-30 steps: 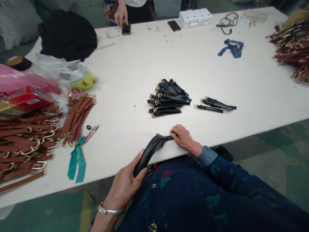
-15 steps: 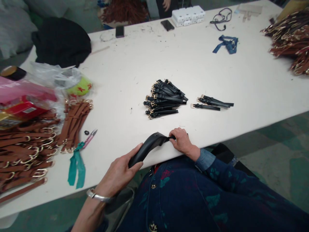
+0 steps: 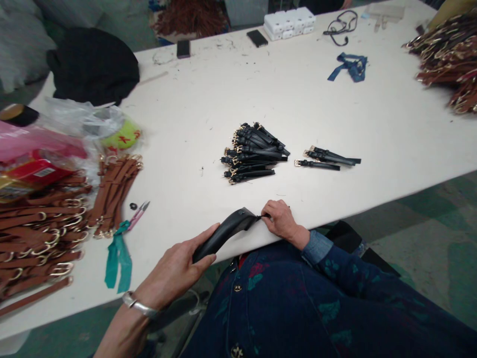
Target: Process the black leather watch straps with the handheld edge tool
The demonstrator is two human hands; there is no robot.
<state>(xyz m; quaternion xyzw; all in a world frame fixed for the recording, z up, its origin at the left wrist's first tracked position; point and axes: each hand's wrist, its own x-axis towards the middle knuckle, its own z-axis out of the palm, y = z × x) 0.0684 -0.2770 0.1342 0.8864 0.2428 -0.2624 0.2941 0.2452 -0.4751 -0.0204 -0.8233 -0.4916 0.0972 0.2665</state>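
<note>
My left hand, with a silver bracelet on its wrist, is closed around the wide end of a curved black strap that looks like leather. The strap bends over the table's front edge and tapers to a narrow tip at the right. At that tip my right hand is closed in a pinch, its fingers hiding most of what they grip. Beyond my hands lies a pile of short black straps with gold buckles. To its right are a few more black buckle straps.
Brown buckle straps cover the left side near plastic bags. Thread snips with a teal ribbon lie beside them. Two phones and a white box stack stand at the back. More straps are heaped at right.
My left hand has shifted a little left and down, drawing the black strap along. The right hand stays nearly in place. A person at the back has moved to the right.
</note>
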